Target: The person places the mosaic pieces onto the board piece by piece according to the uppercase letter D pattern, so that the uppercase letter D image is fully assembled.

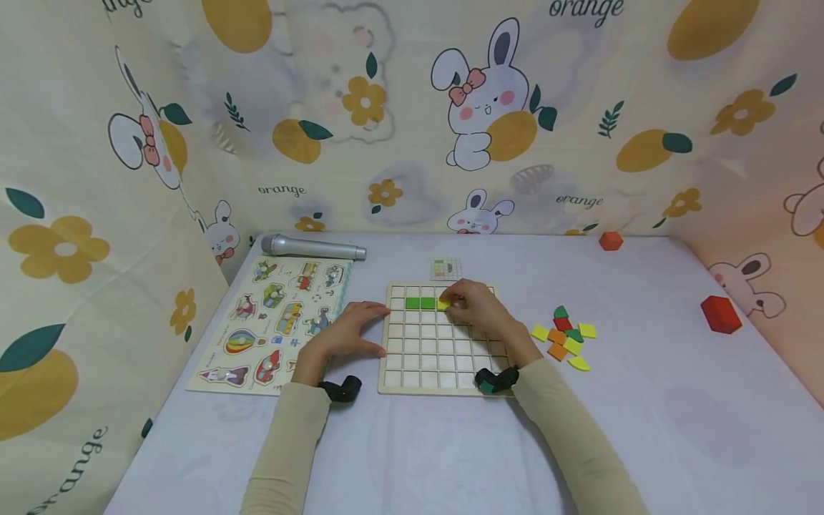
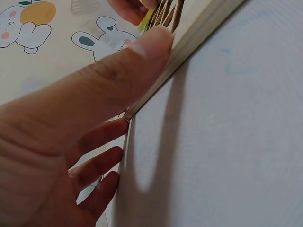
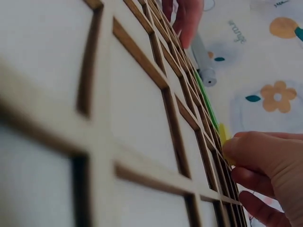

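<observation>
A wooden grid board with square cells lies flat on the table. Two green tiles sit side by side in its second row. My right hand pinches a yellow tile at the cell just right of them; in the right wrist view the yellow tile stands between thumb and fingers at the board's surface. My left hand touches the board's left edge with spread, mostly straight fingers. The left wrist view shows its thumb against the board's edge and the other fingers lower along it.
Loose coloured tiles lie right of the board. A small pattern card is behind it. On the left are a picture puzzle board and a grey microphone. Red blocks stand at far right and back.
</observation>
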The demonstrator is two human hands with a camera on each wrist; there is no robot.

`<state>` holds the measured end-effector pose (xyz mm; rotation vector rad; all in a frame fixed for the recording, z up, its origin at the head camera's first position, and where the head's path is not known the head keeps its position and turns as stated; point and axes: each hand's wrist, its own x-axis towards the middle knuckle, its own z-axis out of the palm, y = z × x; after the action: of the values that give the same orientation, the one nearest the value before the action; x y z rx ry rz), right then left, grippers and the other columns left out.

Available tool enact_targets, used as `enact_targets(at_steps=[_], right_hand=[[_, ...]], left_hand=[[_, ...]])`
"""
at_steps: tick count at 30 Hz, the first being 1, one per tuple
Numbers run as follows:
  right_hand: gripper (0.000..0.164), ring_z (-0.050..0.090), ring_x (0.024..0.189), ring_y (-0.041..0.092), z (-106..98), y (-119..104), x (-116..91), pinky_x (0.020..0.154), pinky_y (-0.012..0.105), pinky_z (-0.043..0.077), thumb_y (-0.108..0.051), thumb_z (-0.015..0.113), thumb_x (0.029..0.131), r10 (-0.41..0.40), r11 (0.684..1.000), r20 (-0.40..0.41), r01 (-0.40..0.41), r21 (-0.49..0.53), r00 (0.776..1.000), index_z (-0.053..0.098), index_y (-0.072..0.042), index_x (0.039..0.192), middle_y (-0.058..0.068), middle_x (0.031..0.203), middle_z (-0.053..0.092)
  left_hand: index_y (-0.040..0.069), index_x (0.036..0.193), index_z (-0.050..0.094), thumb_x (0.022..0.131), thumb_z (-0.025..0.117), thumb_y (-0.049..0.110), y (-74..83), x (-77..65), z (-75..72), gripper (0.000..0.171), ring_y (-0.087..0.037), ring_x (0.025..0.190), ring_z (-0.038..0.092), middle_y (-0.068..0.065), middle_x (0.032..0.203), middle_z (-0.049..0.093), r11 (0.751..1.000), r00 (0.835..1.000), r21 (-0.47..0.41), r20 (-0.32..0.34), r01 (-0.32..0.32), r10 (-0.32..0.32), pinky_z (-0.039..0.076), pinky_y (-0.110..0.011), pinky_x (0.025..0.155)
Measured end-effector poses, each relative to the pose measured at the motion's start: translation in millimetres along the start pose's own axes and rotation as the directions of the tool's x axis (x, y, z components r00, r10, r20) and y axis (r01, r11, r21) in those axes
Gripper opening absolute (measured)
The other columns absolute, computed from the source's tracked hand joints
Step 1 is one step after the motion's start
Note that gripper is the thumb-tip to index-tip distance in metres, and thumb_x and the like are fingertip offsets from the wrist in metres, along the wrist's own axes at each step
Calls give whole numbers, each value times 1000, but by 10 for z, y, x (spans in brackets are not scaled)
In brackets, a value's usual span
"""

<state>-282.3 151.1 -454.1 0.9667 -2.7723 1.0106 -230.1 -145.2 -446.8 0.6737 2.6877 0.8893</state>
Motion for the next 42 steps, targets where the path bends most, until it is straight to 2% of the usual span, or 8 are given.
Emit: enact_targets(at_steps=[8,16,25,31,36,42], right_hand=[[15,57,96,20,40,48,-5,84,38,49,-11,67,86,-57,997,-21,56,-55,998,71,-10,100,2,101,66],[13,57,95,22,49,71,-18,81,38,50,-9,67,86,-108,993,-51,106,-51,993,71,-8,98,5,99,65],[13,57,95,22,47,82,-41,83,38,50,-10,66,87,-88,995,-46,86,-48,995,71,-8,98,5,99,63],[20,57,93,23,-50,103,-90,81,38,54,-9,63,89,-69,997,-64,70,14,996,67,-4,108,8,104,58],[21,55,93,25,-251,142,-185,81,41,54,-8,63,89,-2,999,-99,6,36,995,66,-3,109,10,104,58],[21,56,87,23,-549,278,-436,75,39,52,-14,66,87,111,989,-169,-126,-78,979,68,-7,107,9,101,61]], left_hand=[[12,137,46,70,81,32,13,-4,-3,79,-29,135,27,-9,144,39,1000,1000,8,2,-7,7,25,-46,112],[11,137,46,70,81,33,17,-4,-8,79,-30,134,28,-11,144,39,1000,1000,12,0,-25,25,25,-47,112],[12,137,46,70,81,33,0,3,11,79,-30,135,27,-10,145,38,1000,1000,-2,9,-17,17,24,-47,112],[11,138,46,70,81,34,0,1,13,79,-31,135,27,-11,145,38,1000,1000,14,7,-26,26,25,-48,111],[12,137,46,70,81,34,-10,2,-2,79,-30,135,27,-10,145,38,1000,1000,17,0,-16,16,25,-48,111],[14,138,45,70,81,34,-15,0,1,79,-29,136,25,-9,146,37,1000,1000,4,5,-7,7,24,-48,112]])
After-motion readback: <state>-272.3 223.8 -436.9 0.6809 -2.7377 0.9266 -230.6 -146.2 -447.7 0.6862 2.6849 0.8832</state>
